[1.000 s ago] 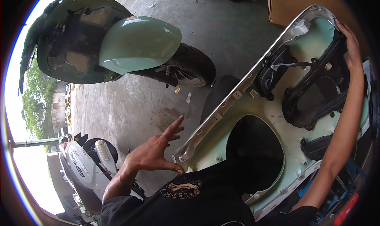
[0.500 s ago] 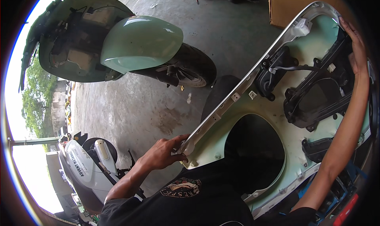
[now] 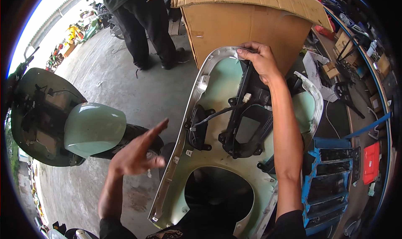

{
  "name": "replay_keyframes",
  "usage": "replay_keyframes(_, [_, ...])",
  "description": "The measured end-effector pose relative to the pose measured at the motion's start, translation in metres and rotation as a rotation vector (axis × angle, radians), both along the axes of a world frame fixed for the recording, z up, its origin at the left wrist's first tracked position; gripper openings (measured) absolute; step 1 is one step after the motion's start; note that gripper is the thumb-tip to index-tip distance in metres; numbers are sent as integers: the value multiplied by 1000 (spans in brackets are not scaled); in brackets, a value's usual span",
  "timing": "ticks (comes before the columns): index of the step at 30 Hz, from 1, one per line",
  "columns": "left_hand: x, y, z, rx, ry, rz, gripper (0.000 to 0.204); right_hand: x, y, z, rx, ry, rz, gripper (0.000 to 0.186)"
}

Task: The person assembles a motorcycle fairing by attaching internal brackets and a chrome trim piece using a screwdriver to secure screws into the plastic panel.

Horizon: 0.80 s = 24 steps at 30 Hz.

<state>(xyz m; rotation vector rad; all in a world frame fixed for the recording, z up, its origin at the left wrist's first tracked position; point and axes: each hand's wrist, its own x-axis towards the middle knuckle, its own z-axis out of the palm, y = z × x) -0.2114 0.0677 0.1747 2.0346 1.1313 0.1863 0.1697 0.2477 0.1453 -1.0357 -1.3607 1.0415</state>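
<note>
A large pale-green body panel [image 3: 220, 86] with a silver rim leans before me, its inner side toward me. At its top edge my right hand [image 3: 263, 63] is closed, thumb on the inner face and fingers over the rim. My left hand [image 3: 140, 151] hangs in the air left of the panel, fingers apart and holding nothing. A black frame [image 3: 232, 130] and a smaller black bracket [image 3: 198, 132] are fixed inside the panel. Between them runs a dark cable [image 3: 215, 116], near a white connector [image 3: 247, 98]. My right forearm hides part of the panel.
A big cardboard box [image 3: 238, 31] stands behind the panel. At left is a motorcycle with a pale-green front fender [image 3: 95, 128]. A person in black trousers [image 3: 148, 33] stands beyond. To the right lie a blue-edged rack [image 3: 328, 184], a red case [image 3: 371, 163] and assorted parts.
My left hand has let go of the panel's lower left corner and opened beside it. My right hand keeps its grip. The view has swung right, showing the box and the rack more fully.
</note>
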Motion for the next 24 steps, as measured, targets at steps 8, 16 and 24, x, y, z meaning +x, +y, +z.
replay_keyframes(8, [124,147,-60,453,-497,368,55,-6,-10,8,-38,-53,-33,20])
replay_keyframes(16, [126,171,-62,218,-464,332,50,-4,-23,15,-180,25,-75,21])
replay_keyframes(24, [169,216,-28,127,-532,36,21,12,-13,-16,-41,-129,-172,45])
